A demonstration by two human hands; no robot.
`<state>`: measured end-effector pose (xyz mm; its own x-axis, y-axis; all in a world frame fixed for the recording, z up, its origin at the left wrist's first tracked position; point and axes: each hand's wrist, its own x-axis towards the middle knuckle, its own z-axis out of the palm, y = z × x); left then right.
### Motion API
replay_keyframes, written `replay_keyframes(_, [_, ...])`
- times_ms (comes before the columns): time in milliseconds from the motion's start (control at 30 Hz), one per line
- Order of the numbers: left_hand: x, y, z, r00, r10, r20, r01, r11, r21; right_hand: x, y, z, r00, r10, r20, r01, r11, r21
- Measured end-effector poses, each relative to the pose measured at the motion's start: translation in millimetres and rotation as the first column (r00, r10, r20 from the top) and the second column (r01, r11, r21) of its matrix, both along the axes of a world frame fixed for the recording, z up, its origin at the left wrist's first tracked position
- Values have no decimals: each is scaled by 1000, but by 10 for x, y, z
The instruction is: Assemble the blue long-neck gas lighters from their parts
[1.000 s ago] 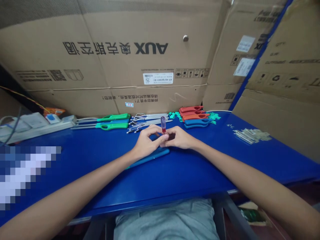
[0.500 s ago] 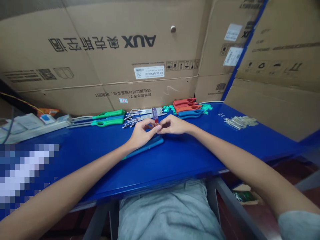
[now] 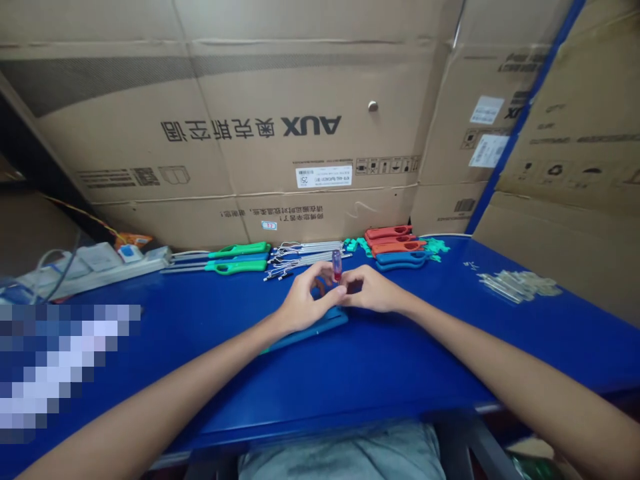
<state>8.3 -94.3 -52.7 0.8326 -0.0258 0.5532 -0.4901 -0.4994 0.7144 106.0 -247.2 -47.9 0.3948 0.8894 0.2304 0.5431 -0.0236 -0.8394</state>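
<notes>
A small screwdriver (image 3: 337, 261) with a clear purple handle and red lower end stands upright between my hands, its shaft hidden. My left hand (image 3: 309, 299) is closed, thumb and fingers pinched at the red end. Against those fingertips press the fingers of my right hand (image 3: 373, 289), also closed; what they pinch is too small and covered to make out. Beneath my left hand lies a long blue plastic handle (image 3: 330, 323) on the blue table (image 3: 280, 393), partly covered by the hand, with a green end showing at its lower left.
Behind my hands lie green and blue handles with metal rods (image 3: 243, 259), silver rods with wires (image 3: 310, 252), stacked red and blue handles (image 3: 397, 247) and small teal pieces (image 3: 436, 248). Clear plastic strips (image 3: 517, 285) lie right, a power strip (image 3: 107, 263) left. Cardboard (image 3: 280, 80) walls the back.
The camera view has tilted up and shifted left, so everything appears lower and farther right. My hands stay together at the screwdriver in nearly the same pose.
</notes>
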Motion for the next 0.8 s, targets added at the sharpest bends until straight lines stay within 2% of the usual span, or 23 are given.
replay_keyframes(133, [-28, 113, 65, 999, -28, 46, 21, 990, 141, -14, -10, -1, 998, -2, 66, 5, 999, -32])
replay_keyframes(200, [-60, 178, 113, 997, -38, 64, 18, 958, 286, -30, -26, 31, 993, 5, 116, 0, 999, -42])
replay_keyframes(233, [-82, 206, 143, 998, -45, 53, 21, 922, 387, -39, -36, 53, 990, 10, 140, -3, 999, -50])
replay_keyframes(267, [-106, 226, 176, 999, -51, 14, 37, 858, 512, -46, -47, 77, 987, 14, 159, -4, 998, -63])
replay_keyframes(333, [-155, 246, 244, 995, -20, -103, 88, 688, 721, -54, -70, 121, 983, 11, 184, 6, 996, -93])
replay_keyframes(367, [-176, 246, 274, 987, 17, -159, 113, 627, 770, -54, -81, 136, 982, 7, 190, 13, 994, -105])
replay_keyframes(433, [-206, 236, 315, 964, 90, -249, 157, 565, 810, -46, -97, 151, 982, -5, 188, 29, 992, -122])
replay_keyframes(533, [-222, 223, 317, 948, 103, -301, 204, 530, 823, -22, -99, 136, 983, -43, 177, 65, 991, -119])
replay_keyframes(600, [-227, 230, 283, 953, 85, -290, 204, 527, 825, -5, -87, 111, 982, -55, 182, 76, 991, -108])
replay_keyframes(800, [-235, 286, 180, 956, 77, -284, 183, 601, 778, -7, -68, 77, 969, -2, 248, 25, 996, -88])
